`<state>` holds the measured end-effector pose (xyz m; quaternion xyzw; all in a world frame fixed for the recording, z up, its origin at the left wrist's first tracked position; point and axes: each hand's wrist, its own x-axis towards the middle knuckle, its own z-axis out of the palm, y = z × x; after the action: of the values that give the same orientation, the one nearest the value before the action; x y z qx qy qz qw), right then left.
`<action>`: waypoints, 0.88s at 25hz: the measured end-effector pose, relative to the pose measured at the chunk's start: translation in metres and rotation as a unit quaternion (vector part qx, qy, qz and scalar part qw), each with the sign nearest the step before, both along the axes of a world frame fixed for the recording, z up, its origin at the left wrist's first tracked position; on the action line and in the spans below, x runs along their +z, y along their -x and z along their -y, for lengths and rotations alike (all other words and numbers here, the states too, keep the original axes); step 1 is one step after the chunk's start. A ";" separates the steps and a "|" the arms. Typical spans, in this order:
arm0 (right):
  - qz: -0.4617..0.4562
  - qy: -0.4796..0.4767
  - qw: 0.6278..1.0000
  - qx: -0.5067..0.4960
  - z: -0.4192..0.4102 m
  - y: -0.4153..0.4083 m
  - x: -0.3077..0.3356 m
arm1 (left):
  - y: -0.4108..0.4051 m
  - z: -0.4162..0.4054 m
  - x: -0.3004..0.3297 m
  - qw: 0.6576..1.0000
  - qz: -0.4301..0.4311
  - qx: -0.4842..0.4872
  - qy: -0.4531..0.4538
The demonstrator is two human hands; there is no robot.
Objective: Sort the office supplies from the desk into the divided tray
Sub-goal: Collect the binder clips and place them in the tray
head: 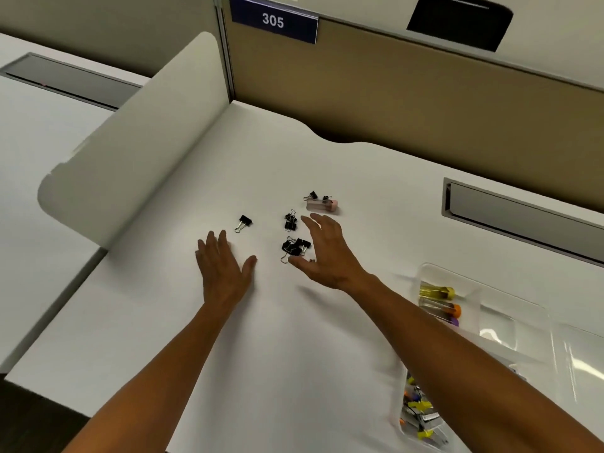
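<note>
Several black binder clips lie scattered on the white desk: a clump (295,247), a pair (290,220), a lone clip (243,222) and two small ones (314,195) beside a clear highlighter with a pink cap (322,205). My right hand (327,253) hovers open just right of the clump, fingers spread, holding nothing. My left hand (224,263) rests flat and open on the desk below the lone clip. A clear divided tray (519,325) at the right holds highlighters (439,304) in one compartment and small coloured items (418,410) in a nearer one, partly hidden by my right forearm.
A white curved divider panel (130,152) stands along the desk's left side. A tan partition (408,103) with a "305" sign (274,21) runs behind. A grey cable slot (523,214) is set into the desk at the right.
</note>
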<state>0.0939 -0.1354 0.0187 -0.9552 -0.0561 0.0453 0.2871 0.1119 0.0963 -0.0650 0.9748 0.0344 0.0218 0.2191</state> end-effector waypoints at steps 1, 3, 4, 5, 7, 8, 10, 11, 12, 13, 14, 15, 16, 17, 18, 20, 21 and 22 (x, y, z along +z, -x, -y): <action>-0.011 0.015 1.000 0.006 -0.001 -0.006 -0.006 | -0.008 0.004 0.000 1.000 0.004 -0.019 -0.006; -0.012 0.043 0.999 0.026 -0.002 -0.020 -0.014 | -0.024 0.013 0.001 0.998 0.006 -0.052 -0.027; -0.004 0.057 0.998 0.036 -0.003 -0.028 -0.018 | -0.032 0.017 0.001 0.997 0.005 -0.068 -0.035; 0.005 0.070 0.997 0.043 -0.004 -0.034 -0.021 | -0.038 0.021 0.001 0.996 0.005 -0.084 -0.039; 0.011 0.080 0.996 0.048 -0.008 -0.045 -0.029 | -0.049 0.028 -0.001 0.992 0.008 -0.116 -0.047; 0.010 0.075 0.996 0.049 -0.010 -0.049 -0.035 | -0.053 0.031 -0.002 0.990 0.011 -0.127 -0.055; 0.014 0.061 0.997 0.049 -0.014 -0.055 -0.045 | -0.058 0.033 -0.004 0.988 0.031 -0.131 -0.071; 0.021 0.054 0.997 0.049 -0.015 -0.057 -0.051 | -0.060 0.033 -0.004 0.988 0.043 -0.127 -0.076; 0.035 0.049 0.997 0.050 -0.016 -0.059 -0.056 | -0.060 0.032 -0.005 0.988 0.053 -0.124 -0.078; 0.052 0.044 0.997 0.046 -0.016 -0.060 -0.060 | -0.061 0.033 -0.006 0.988 0.059 -0.123 -0.075; 0.073 0.042 0.996 0.041 -0.017 -0.059 -0.064 | -0.061 0.033 -0.006 0.988 0.060 -0.125 -0.067; 0.092 0.042 0.994 0.037 -0.019 -0.058 -0.066 | -0.061 0.034 -0.005 0.988 0.058 -0.129 -0.058; 0.107 0.044 0.993 0.033 -0.021 -0.056 -0.068 | -0.061 0.035 -0.005 0.989 0.055 -0.130 -0.052; 0.121 0.046 0.991 0.030 -0.024 -0.054 -0.070 | -0.062 0.035 -0.005 0.989 0.054 -0.128 -0.049; 0.133 0.046 0.990 0.028 -0.027 -0.053 -0.072 | -0.062 0.035 -0.005 0.990 0.055 -0.123 -0.047; 0.149 0.050 0.987 0.026 -0.035 -0.052 -0.074 | -0.062 0.036 -0.004 0.991 0.060 -0.112 -0.042; 0.157 0.061 0.985 0.025 -0.038 -0.052 -0.074 | -0.062 0.036 -0.003 0.991 0.065 -0.107 -0.042; 0.165 0.078 0.983 0.024 -0.040 -0.054 -0.074 | -0.062 0.035 -0.003 0.991 0.070 -0.105 -0.043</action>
<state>0.1475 -0.0954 -0.0557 -0.9674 -0.1215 -0.1021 0.1972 0.1740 0.0609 -0.0676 0.9778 -0.0841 0.0679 0.1797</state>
